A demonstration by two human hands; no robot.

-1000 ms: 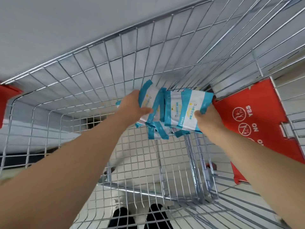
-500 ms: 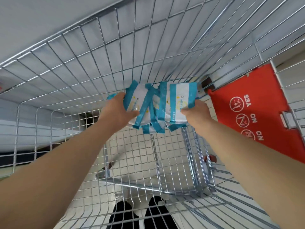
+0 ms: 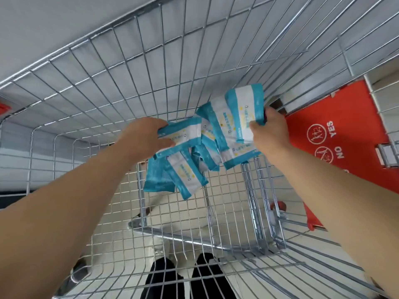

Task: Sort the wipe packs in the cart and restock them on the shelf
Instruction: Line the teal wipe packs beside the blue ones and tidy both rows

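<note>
1. Pale floor (image 3: 254, 283) shows through the mesh underfoot; no shelf is in view
2. Wire cart (image 3: 129, 83) fills the frame, both arms reaching down into it; the packs (image 3: 216, 147) are inside, held up off its bottom grid
3. Red flap (image 3: 356, 117) at the cart's right end carries white pictograms, one marked "YES", one marked "NO"; anything lower is cut off
4. Teal-and-white packs form a loose fan between the two hands, overlapping, with a few dangling lower on the left side
5. Upper packs are in the right hand (image 3: 269, 132), fingers and thumb curled, pinching them by their right edge
6. Leftmost pack is in the left hand (image 3: 144, 137), fingers and thumb curled round its end; the dangling ones look merely wedged
7. Step in hand, by my judgement: gathering the bunch. Do it well by squaring the packs into one stack, faces alike, pressing the hands toward each other to clamp the danglers, then lifting clear of the wire
8. Pack print is small dark lettering round a yellow mark, too fine to read; no brand legible
</note>
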